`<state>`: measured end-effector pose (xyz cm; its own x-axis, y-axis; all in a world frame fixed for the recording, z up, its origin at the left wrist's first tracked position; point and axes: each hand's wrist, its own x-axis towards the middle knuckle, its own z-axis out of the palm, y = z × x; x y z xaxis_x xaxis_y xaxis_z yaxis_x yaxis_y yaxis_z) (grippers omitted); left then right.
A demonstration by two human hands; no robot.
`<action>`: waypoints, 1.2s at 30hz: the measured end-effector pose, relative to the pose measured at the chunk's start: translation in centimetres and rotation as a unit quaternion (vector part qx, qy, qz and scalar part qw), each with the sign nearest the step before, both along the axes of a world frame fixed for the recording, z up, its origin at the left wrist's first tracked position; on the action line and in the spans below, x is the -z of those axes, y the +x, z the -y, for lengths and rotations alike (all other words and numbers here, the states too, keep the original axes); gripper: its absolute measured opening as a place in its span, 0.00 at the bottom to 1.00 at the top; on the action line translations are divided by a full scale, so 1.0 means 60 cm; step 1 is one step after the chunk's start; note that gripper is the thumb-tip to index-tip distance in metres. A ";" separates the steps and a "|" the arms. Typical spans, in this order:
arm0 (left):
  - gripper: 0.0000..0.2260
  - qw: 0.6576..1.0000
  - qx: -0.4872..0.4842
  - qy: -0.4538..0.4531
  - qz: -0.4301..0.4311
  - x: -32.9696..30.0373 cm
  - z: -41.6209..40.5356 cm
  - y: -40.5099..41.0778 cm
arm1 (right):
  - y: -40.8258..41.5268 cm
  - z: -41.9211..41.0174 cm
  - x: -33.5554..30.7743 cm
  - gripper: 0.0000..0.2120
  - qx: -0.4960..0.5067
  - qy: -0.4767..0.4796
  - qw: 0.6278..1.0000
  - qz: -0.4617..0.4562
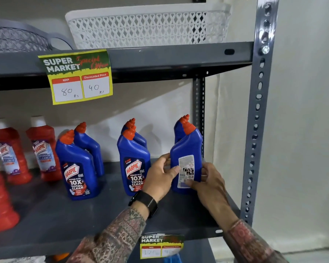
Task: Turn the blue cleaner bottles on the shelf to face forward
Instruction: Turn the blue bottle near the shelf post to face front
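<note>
Blue cleaner bottles with orange caps stand in three front-to-back rows on the grey shelf. The left front bottle and the middle front bottle show their front labels. The right front bottle shows its white back label. My left hand grips that bottle's left side with the thumb on the label. My right hand holds its lower right side. Behind each front bottle stands another blue bottle, such as the one at the right rear, mostly hidden.
Red cleaner bottles with white caps stand at the shelf's left. A yellow price tag hangs from the upper shelf, which carries a white basket and a grey basket. The rack's perforated upright rises just right of the held bottle.
</note>
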<state>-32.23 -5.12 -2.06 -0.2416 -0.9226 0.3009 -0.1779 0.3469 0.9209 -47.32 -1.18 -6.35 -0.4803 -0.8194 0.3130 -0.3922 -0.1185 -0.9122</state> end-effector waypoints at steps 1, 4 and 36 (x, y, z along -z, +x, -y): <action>0.20 1.000 0.000 -0.003 -0.013 -0.007 0.001 0.001 | 0.002 -0.002 -0.006 0.29 0.003 -0.008 1.000 0.003; 0.23 0.997 -0.037 -0.041 -0.061 -0.029 -0.007 0.002 | 0.014 -0.008 -0.026 0.29 0.029 -0.041 0.999 -0.005; 0.12 0.998 0.000 -0.061 0.034 -0.028 -0.010 0.034 | 0.013 0.000 -0.035 0.43 -0.089 -0.016 0.996 -0.022</action>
<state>-30.20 -4.52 -0.35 -0.2657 -0.8801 0.3935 -0.2389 0.4556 0.8575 -46.55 -1.20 -4.26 -0.3134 -0.8794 0.3585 -0.4021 -0.2192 -0.8890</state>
